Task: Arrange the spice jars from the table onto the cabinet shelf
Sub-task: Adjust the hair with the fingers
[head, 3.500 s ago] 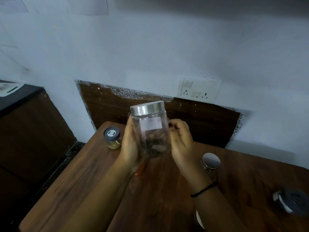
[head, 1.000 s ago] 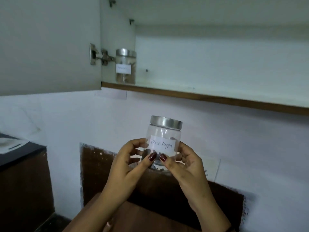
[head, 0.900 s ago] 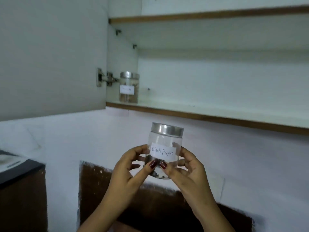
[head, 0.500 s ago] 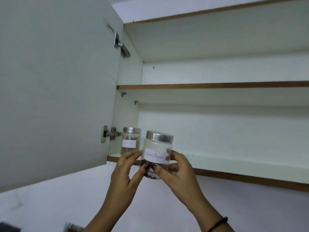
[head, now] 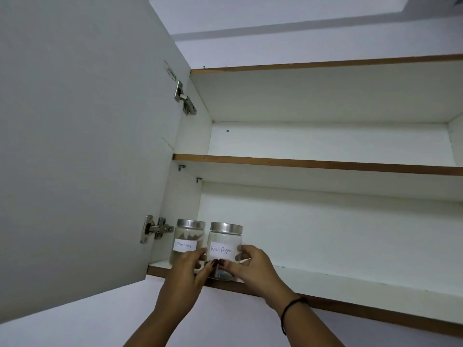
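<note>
Black Pepper jar (head: 223,240) meets the bottom shelf (head: 350,279) edge (just beside the cinnamon jar (head: 188,236)), my left grip (head: 186,270) and right grip (head: 253,267) curled round it.

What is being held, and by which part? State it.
The Black Pepper jar, gripped by the lower sides of its glass body between the left hand and right hand, thumbs meeting in front.

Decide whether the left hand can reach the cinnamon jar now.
Probably yes: the cinnamon jar stands beside the left hand, nothing between, though that hand holds the Black Pepper jar.
</note>
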`<control>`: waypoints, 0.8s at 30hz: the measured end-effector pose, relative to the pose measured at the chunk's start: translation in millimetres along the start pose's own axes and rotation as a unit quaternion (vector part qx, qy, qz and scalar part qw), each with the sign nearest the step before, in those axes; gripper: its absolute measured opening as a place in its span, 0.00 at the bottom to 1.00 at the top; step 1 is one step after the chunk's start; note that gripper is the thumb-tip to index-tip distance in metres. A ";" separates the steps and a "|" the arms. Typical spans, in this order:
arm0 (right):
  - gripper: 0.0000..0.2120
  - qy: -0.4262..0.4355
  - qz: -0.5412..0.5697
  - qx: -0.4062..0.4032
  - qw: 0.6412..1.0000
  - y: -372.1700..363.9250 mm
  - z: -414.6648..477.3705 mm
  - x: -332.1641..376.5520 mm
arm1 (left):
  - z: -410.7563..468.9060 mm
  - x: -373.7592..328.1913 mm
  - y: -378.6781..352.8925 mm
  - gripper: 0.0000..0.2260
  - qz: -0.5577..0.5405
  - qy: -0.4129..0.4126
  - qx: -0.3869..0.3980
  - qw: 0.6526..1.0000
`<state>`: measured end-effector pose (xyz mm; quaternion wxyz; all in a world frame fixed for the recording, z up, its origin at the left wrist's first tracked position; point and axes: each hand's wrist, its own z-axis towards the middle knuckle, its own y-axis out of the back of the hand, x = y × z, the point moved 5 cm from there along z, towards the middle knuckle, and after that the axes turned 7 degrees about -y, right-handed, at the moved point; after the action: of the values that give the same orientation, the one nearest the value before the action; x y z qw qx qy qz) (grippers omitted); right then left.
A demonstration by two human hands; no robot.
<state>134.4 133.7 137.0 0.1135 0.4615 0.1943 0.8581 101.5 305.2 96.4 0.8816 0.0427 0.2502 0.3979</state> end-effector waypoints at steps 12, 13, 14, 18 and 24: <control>0.34 -0.114 0.022 0.043 0.992 -7.8 39.3 -24.5 | 12.0 12.9 -12.6 0.14 0.124 -0.047 -0.034 0.991; 0.32 -0.115 0.021 0.039 0.992 -7.8 39.6 -24.5 | 13.9 14.8 -13.5 0.14 0.124 -0.044 -0.035 0.991; 0.31 -0.114 0.018 0.033 0.993 -8.1 40.0 -24.3 | 15.8 16.3 -14.6 0.14 0.123 -0.042 -0.036 0.991; 0.25 -0.104 -0.009 0.012 0.994 -9.8 42.6 -25.3 | 20.9 17.0 -16.3 0.13 0.127 -0.035 -0.043 0.990; 0.19 -0.109 -0.055 0.020 0.992 -12.5 43.2 -24.4 | 24.1 19.2 -18.0 0.12 0.154 -0.032 -0.038 0.987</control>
<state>184.1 145.6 134.8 0.1717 0.5432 0.2227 0.7911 135.9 309.8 104.6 0.8186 0.0600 0.1968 0.5362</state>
